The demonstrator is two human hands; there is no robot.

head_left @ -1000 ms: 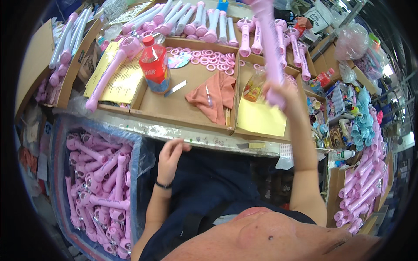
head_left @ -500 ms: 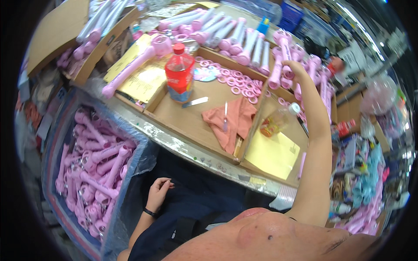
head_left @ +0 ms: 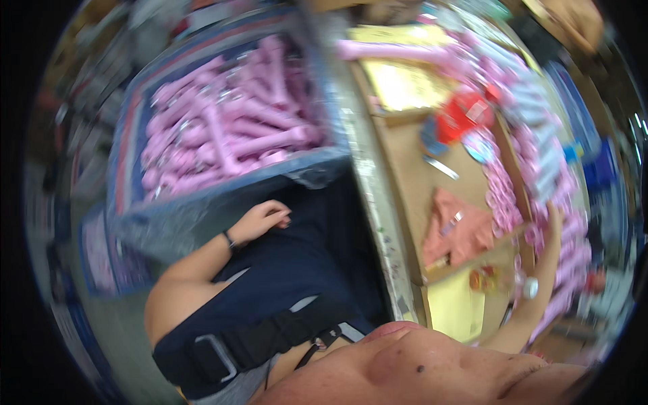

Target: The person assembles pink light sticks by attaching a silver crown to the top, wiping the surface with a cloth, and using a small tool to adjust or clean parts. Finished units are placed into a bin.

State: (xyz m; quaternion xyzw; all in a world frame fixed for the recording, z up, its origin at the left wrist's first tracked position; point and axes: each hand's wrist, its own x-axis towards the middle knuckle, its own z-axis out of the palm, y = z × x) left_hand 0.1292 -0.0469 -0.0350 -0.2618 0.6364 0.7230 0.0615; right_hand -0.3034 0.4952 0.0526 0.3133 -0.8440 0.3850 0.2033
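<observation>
My left hand (head_left: 264, 220) rests on the dark cloth over my lap, fingers curled together, with no object visible in it; a dark band circles the wrist. My right arm stretches across the workbench, and my right hand (head_left: 553, 217) is among a row of pink plastic sticks with rounded ends (head_left: 570, 253). Motion blur hides its fingers and whatever they may hold. Beside that hand, small pink rings (head_left: 501, 196) lie in a shallow cardboard tray (head_left: 412, 196). An orange cloth (head_left: 466, 233) is in the tray, with a small slim tool on it.
At the left stands a large blue plastic-lined bin (head_left: 226, 185) full of pink sticks. On the bench are a red-labelled bottle (head_left: 466, 115), a clear bottle with amber liquid (head_left: 499, 281), yellow paper (head_left: 455, 307), and pale-shafted pink sticks (head_left: 536, 142) along the far side.
The view has swung left, bringing more of the bin and floor into sight. My right hand stays among the pink sticks at the bench's far side; my left hand stays on my lap.
</observation>
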